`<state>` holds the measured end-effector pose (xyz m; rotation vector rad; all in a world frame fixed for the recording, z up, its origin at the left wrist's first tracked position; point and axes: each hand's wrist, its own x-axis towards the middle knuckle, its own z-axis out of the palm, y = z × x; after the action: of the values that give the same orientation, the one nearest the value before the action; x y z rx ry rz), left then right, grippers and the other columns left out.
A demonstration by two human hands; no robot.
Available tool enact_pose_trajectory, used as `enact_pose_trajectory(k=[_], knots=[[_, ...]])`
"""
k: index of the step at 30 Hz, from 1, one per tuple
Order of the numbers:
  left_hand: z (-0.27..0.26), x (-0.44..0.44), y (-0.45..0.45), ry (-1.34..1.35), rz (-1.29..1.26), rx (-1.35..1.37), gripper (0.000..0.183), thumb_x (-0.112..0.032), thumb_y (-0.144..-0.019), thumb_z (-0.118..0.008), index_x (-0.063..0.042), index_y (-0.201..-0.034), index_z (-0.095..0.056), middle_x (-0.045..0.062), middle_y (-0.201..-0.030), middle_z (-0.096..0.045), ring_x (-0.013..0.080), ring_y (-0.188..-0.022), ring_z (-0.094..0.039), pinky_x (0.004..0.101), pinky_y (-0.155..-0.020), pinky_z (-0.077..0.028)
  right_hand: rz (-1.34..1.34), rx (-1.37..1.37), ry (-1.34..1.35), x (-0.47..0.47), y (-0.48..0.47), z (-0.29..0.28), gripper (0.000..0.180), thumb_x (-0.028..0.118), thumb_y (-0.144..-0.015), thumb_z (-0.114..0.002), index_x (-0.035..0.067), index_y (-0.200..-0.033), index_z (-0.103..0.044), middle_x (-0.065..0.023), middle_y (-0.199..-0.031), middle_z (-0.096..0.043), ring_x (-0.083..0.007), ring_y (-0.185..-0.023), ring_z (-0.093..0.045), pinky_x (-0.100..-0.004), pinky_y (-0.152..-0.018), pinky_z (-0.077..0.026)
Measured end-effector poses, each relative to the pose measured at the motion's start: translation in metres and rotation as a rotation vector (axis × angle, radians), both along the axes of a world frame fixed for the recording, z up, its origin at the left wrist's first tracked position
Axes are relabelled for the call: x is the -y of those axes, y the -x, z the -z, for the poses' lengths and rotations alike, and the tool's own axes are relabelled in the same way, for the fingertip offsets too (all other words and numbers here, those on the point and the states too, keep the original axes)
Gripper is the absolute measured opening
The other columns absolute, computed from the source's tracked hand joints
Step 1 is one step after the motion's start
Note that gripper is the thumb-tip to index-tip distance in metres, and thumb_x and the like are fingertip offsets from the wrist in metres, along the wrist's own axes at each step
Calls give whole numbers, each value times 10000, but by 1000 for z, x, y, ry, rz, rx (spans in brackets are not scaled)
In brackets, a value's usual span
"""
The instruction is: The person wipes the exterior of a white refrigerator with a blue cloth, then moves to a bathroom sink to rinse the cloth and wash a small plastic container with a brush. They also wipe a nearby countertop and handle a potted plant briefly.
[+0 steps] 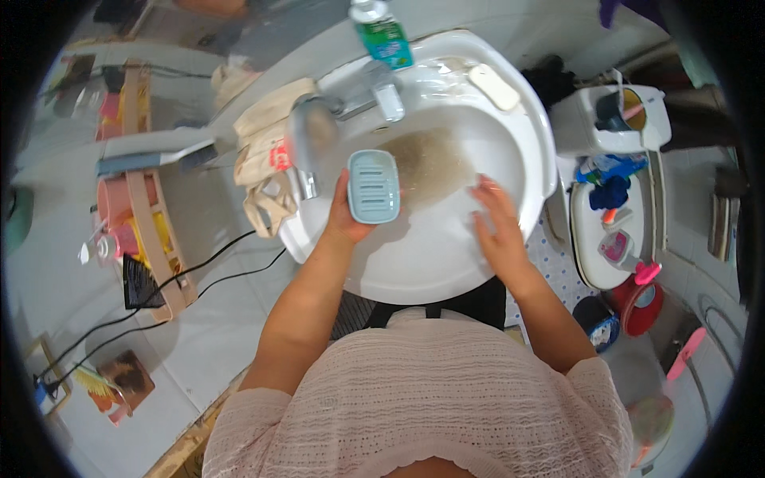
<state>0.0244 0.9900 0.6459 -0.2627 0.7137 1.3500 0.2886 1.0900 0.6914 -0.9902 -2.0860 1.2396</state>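
Note:
My left hand (349, 209) grips a pale blue plastic soap dish (373, 186) with drain slots, held over the left side of a white washbasin (412, 275). Nothing is in my right hand (495, 224), which hovers with its fingers apart over the basin's right side. Cloudy brownish water (430, 161) lies in the bowl between them. A chrome faucet (370, 98) reaches over the back left of the bowl. On the back right rim rests a white bar of soap (494, 87).
A green and teal bottle (383, 36) stands behind the faucet. Left of the basin hang a beige cloth bag (269, 137), black cables (209, 258) and a wall rack (158, 245) of toiletries. At right, a toilet lid (588, 251) bears a brush and a spray bottle (618, 248).

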Motion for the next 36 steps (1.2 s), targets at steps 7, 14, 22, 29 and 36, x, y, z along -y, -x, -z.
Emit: enact_pose_trajectory(k=[7, 14, 22, 29, 36], knots=[[-2, 3, -25, 190, 3, -117, 557, -567, -814, -410, -188, -1219, -458, 68, -1162, -527, 284, -1035, -517, 479, -820, -431, 988, 116, 174, -45, -187, 91, 275, 36, -817, -457, 21, -1082, -529, -139, -1043, -542, -200, -861, -567, -296, -779, -437], [0, 12, -64, 278, 56, -275, 489, -547, -824, -408, -200, -1154, -509, 43, -1093, -566, 280, -969, -548, 461, -743, -456, 1137, 518, 249, -101, -290, 212, 363, 54, -779, -464, 7, -1137, -496, -223, -1025, -575, -330, -933, -568, -374, -809, -436], [5, 7, -96, 389, 11, -387, 470, -527, -801, -458, -208, -1140, -524, 23, -1089, -567, 261, -1002, -531, 464, -782, -437, 968, 915, 395, -158, -322, 284, 440, 168, -854, -390, 49, -1273, -327, -230, -1117, -530, -391, -984, -543, -454, -841, -431], [0, 21, -104, 421, -63, -588, 456, -431, -877, -449, -197, -1260, -374, 23, -1173, -491, 236, -1029, -506, 440, -821, -448, 679, 1049, 618, -189, -312, 255, 470, 277, -910, -285, 118, -1346, -206, -228, -1230, -465, -389, -1101, -486, -470, -916, -384], [23, -18, -81, 469, 722, -1796, 798, -262, -808, -613, -191, -1406, -90, 111, -1212, -365, 289, -1117, -398, 390, -865, -417, 714, 1065, 653, -194, -412, 403, 556, 306, -837, -469, 118, -1323, -275, -213, -1194, -499, -329, -1117, -483, -419, -914, -382]])
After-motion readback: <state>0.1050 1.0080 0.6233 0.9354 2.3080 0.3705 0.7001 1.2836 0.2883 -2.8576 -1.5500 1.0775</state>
